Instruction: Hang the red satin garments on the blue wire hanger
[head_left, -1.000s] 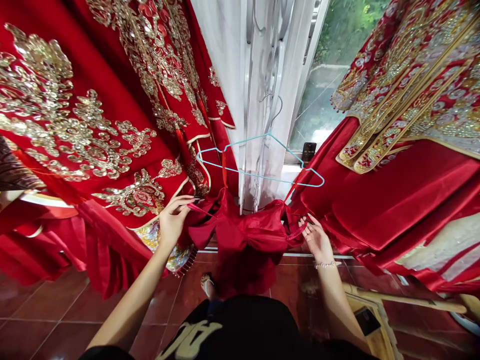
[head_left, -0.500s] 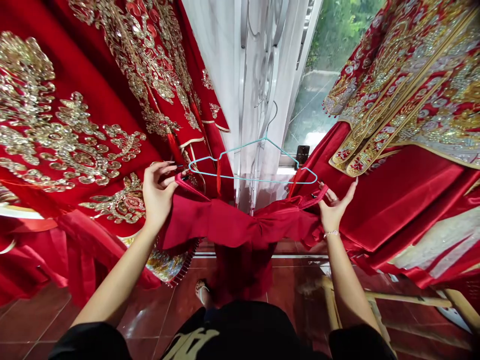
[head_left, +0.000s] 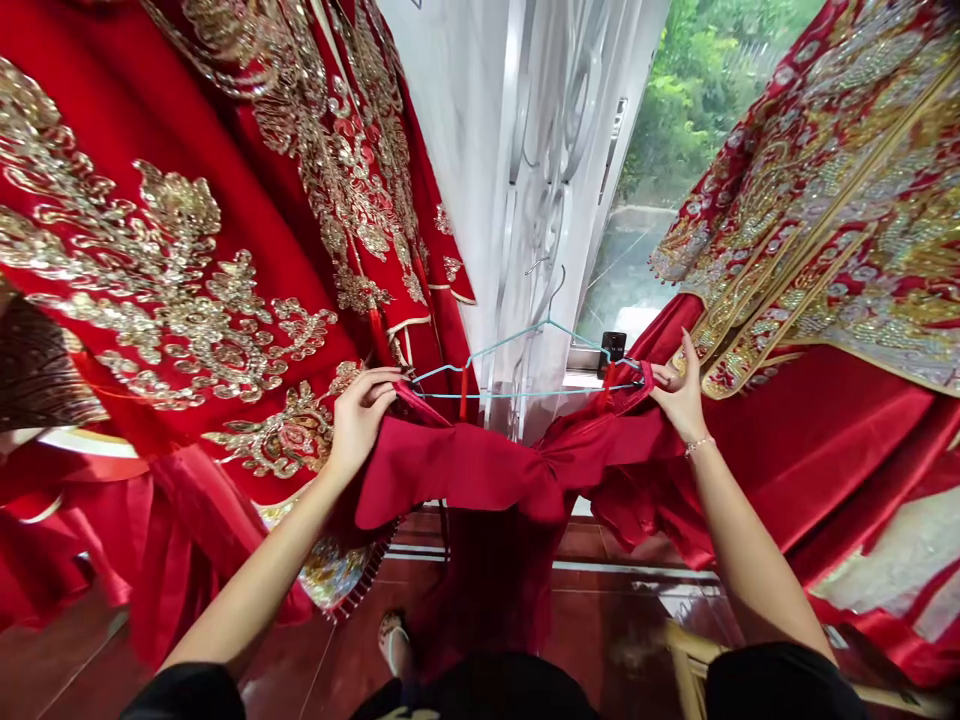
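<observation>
The lower end of the red dress (head_left: 487, 470) is lost at 6 o'clock, in shadow and behind the wearer's black top (head_left: 480, 685), itself cut off by the bottom edge. The 2 outer tips of the pale blue hanger (head_left: 517, 395) cannot be made out, covered near the hands. Small dark bits by both sets of fingertips are too small to identify. At 3 o'clock the marks on a black phone (head_left: 613, 346) are hard to read. A wooden piece of furniture (head_left: 684, 655), between 4 and 5 o'clock, is partly covered by the right sleeve (head_left: 780, 680).

The hanger carries the dress by 2 thin red straps. The left hand (head_left: 364, 415), at 8 o'clock, has its grip pinching the dress's upper left corner; the right hand (head_left: 681, 395), at 3 o'clock, pinches the opposite corner, 1 finger pointing up. The top edge is drawn out between them, just below the hanger.

0.5 s ago both hanger tips showed. 1.0 s ago the bodice hung bunched, with the hands lower than the hanger; now it is spread wide.
</observation>
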